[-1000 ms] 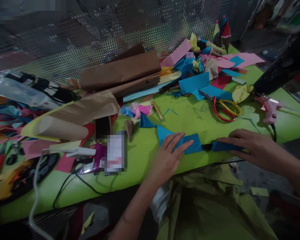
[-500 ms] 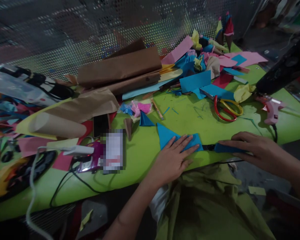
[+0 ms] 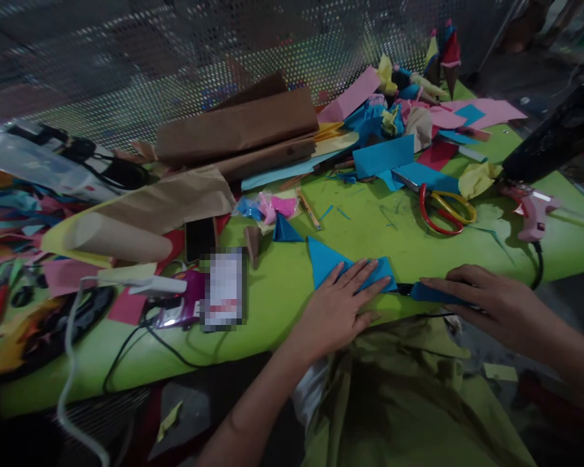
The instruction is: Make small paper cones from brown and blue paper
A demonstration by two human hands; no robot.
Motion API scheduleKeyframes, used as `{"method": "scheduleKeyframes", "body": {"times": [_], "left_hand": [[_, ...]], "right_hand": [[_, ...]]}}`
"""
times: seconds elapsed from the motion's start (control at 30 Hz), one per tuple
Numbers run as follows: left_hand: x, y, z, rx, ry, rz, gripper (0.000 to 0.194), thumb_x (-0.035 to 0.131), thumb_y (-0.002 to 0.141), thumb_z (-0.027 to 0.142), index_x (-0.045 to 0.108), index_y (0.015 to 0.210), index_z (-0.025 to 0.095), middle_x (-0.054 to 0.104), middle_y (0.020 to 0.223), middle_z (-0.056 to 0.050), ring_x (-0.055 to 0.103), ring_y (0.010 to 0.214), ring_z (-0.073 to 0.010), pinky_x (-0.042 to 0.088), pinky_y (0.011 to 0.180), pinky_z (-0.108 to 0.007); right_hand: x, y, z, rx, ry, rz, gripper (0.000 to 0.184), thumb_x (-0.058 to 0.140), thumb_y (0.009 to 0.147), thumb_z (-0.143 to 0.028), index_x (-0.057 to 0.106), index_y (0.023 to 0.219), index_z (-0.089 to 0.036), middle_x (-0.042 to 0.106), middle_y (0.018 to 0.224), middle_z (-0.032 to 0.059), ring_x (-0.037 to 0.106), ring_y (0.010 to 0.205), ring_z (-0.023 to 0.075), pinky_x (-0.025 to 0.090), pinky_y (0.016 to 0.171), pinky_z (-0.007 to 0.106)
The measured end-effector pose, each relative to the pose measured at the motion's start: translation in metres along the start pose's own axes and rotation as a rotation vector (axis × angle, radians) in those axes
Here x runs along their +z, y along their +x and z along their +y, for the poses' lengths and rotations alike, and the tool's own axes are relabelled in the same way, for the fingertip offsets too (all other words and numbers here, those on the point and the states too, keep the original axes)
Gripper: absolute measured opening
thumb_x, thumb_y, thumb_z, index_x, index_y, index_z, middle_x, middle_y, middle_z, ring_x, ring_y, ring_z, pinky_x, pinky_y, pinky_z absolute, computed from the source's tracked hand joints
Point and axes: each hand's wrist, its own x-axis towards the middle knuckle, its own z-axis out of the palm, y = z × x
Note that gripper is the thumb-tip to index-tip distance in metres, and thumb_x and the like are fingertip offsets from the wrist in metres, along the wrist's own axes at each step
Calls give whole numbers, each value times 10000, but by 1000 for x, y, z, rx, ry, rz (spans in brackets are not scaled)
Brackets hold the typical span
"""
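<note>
My left hand [image 3: 335, 298] lies flat with its fingers spread, pressing on a pointed sheet of blue paper [image 3: 321, 263] near the table's front edge. My right hand [image 3: 481, 295] is closed, its fingers along a long flat blue piece [image 3: 435, 293] whose kind I cannot make out. Between that piece and the paper shows a slim dark part [image 3: 405, 289] with a shiny edge. A small folded blue cone [image 3: 286, 229] and a brown paper cone [image 3: 252, 245] lie left of the sheet. Red-and-yellow-handled scissors [image 3: 445, 214] rest beyond my right hand.
On the green table [image 3: 272, 298] are a pink glue gun [image 3: 530, 211] at right, a pencil [image 3: 310, 209] and a brown paper roll [image 3: 238, 126]. A phone [image 3: 200, 240] and a purple device [image 3: 185, 301] with cables lie left. Paper scraps [image 3: 370, 120] crowd the back.
My right hand and the blue piece have shifted slightly left, closer to the blue sheet. My left hand stays flat on the sheet. The view has moved a little.
</note>
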Motion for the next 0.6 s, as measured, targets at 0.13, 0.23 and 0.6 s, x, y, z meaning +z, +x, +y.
{"method": "scheduleKeyframes", "body": {"times": [0.13,0.23,0.6], "left_hand": [[3,0,-1,7,2,30,667,393,1029,578,193,1623,349,122,1723,-10,127,1590,-232,146,1277,-530],[5,1,1,-7,-3,35,666,390,1023,594,217,1617,348,126,1722,-15,118,1591,-231,143,1276,-542],[-14,-2,-12,-77,-392,123,435,321,1079,268,514,1469,258,377,1644,-28,325,1526,-144,293,1254,-405]], "right_hand": [[2,-1,-6,0,-1,6,492,441,1041,-304,449,1521,-412,596,1189,88,658,903,212,520,741,355],[6,0,-14,-2,2,46,460,443,1042,-341,490,1497,-386,612,1177,90,674,905,217,535,739,362],[18,10,-33,-23,45,81,445,440,1039,-378,531,1474,-351,642,1190,94,691,852,214,559,723,360]]}}
